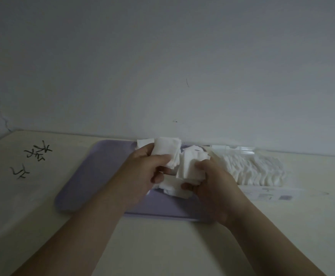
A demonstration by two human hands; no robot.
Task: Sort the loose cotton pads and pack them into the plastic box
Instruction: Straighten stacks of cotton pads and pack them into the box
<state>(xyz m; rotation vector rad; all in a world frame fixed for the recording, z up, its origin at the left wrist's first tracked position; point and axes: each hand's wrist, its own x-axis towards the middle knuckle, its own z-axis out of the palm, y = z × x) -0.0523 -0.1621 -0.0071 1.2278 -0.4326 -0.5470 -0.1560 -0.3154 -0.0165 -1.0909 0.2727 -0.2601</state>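
Two bare hands sort white cotton pads [172, 189] above a lilac tray [95, 176] on a pale table [43, 206].

The left hand [142, 172] grips a first bundle [166, 151] of square pads, thumb across its front, held up over the tray's far edge. The right hand [212, 188] pinches a second bundle [190, 168] just beside it, and the two bundles overlap. More loose pads lie heaped on the tray beneath both hands. Right of the tray, along the table's far edge by the wall [162, 66], the clear plastic box [240, 151] holds packed rows of pads standing on edge. Black handwritten marks [37, 154] sit near the table's left edge.
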